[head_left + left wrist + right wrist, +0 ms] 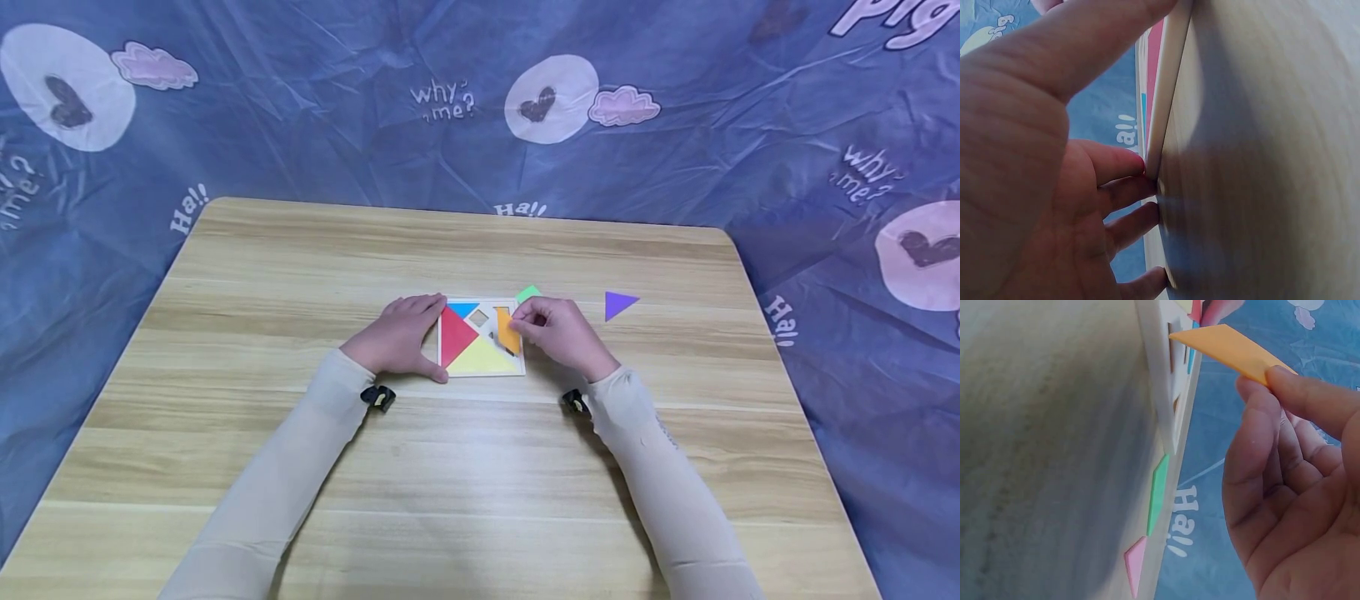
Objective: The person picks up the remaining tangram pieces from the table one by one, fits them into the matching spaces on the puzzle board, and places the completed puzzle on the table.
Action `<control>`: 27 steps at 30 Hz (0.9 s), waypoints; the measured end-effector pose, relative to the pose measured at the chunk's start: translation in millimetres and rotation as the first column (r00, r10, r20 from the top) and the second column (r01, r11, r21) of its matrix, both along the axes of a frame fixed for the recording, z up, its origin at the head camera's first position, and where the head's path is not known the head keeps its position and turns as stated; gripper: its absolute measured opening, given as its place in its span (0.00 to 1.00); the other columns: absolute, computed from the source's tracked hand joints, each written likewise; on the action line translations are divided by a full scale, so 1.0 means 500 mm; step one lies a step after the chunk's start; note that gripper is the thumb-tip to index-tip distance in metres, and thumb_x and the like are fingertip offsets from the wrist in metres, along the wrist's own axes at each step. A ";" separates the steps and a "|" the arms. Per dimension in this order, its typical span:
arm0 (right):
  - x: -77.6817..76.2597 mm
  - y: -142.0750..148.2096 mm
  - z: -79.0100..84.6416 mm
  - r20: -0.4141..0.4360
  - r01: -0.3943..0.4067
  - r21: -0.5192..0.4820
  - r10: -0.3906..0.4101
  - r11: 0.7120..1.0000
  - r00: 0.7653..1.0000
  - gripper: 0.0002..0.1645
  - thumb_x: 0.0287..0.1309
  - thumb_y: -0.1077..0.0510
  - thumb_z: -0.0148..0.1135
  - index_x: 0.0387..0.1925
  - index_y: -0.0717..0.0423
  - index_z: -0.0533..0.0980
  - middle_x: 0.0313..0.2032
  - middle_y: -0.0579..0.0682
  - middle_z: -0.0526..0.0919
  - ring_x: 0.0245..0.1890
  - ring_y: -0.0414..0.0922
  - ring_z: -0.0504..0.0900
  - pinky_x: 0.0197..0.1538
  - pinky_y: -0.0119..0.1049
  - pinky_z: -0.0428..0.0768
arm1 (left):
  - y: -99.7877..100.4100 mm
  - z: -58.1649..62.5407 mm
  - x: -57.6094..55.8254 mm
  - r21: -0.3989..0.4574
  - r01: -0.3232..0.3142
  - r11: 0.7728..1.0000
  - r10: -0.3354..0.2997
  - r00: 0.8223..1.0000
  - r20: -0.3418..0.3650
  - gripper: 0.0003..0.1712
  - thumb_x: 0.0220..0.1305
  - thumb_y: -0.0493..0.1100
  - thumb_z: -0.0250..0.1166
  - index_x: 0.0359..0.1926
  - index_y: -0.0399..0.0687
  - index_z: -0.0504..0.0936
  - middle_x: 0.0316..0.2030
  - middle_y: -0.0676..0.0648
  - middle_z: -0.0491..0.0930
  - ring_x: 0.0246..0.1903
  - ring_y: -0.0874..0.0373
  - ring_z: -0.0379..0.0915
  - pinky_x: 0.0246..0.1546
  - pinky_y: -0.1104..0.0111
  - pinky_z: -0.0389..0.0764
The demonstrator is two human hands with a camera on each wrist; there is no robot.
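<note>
A white tangram board (pixel 487 374) lies on the table, holding a red triangle (pixel 454 337), a pale yellow triangle (pixel 480 359) and a blue piece (pixel 462 309). My left hand (pixel 397 335) rests along its left edge, the thumb at the near corner and the fingers at the far one. Between thumb and index finger, my right hand (pixel 558 329) pinches an orange parallelogram (pixel 1235 349). That piece is tilted over the board's right side, with one corner close to a recess. Whether it touches the board is unclear.
Just past the board's far right corner lies a green piece (pixel 528 292), partly hidden by the right hand. Farther right is a purple triangle (pixel 621 305). The wooden table (pixel 450 500) meets a blue printed cloth (pixel 337 125) behind it.
</note>
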State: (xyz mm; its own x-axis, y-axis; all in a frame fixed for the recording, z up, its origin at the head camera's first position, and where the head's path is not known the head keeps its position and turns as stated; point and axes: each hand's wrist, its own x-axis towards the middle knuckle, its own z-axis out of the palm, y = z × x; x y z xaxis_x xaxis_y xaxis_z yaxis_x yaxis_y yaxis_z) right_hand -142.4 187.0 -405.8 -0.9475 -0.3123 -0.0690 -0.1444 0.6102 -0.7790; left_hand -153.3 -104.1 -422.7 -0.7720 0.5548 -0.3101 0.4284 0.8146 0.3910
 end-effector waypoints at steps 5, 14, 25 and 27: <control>-0.001 0.000 -0.003 0.028 0.010 0.012 -0.010 1.000 1.000 0.03 0.65 0.58 0.71 0.36 0.54 0.85 0.28 0.49 0.81 0.29 0.47 0.74 0.32 0.37 0.74 | 0.001 -0.003 -0.001 -0.003 0.000 1.000 0.000 1.000 0.002 0.75 0.48 0.75 0.75 0.83 0.44 0.46 0.82 0.44 0.48 0.80 0.45 0.43 0.80 0.48 0.44; -0.002 -0.001 -0.009 0.099 -0.011 0.032 0.008 0.999 0.995 0.04 0.67 0.58 0.70 0.35 0.53 0.84 0.27 0.50 0.81 0.26 0.46 0.73 0.31 0.36 0.74 | 0.001 0.001 0.000 -0.002 -0.002 1.000 0.002 1.000 0.001 0.75 0.48 0.75 0.75 0.83 0.44 0.47 0.82 0.44 0.48 0.80 0.45 0.43 0.80 0.48 0.44; 0.001 -0.004 -0.016 0.102 -0.042 0.046 0.037 0.998 0.994 0.04 0.67 0.58 0.69 0.34 0.53 0.83 0.27 0.48 0.79 0.29 0.45 0.73 0.37 0.38 0.75 | 0.002 0.001 0.003 -0.010 0.000 1.000 0.000 1.000 0.003 0.75 0.48 0.75 0.75 0.83 0.44 0.46 0.82 0.43 0.48 0.80 0.45 0.43 0.80 0.48 0.44; 0.001 -0.004 -0.017 0.100 -0.037 0.055 0.031 0.998 0.995 0.04 0.67 0.58 0.69 0.34 0.53 0.83 0.26 0.47 0.79 0.29 0.45 0.73 0.37 0.38 0.75 | 0.003 0.001 0.003 -0.007 -0.003 1.000 0.003 1.000 0.004 0.75 0.48 0.75 0.75 0.83 0.44 0.47 0.82 0.43 0.48 0.80 0.45 0.43 0.80 0.48 0.45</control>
State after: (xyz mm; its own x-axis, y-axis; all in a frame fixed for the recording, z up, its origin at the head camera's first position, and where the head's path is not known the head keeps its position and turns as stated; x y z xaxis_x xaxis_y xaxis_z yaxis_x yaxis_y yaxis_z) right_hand -141.9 184.9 -414.4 -0.9240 -0.3371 -0.1804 -0.0897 0.6499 -0.7547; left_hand -151.7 -102.6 -422.1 -0.7727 0.5500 -0.3170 0.4244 0.8189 0.3864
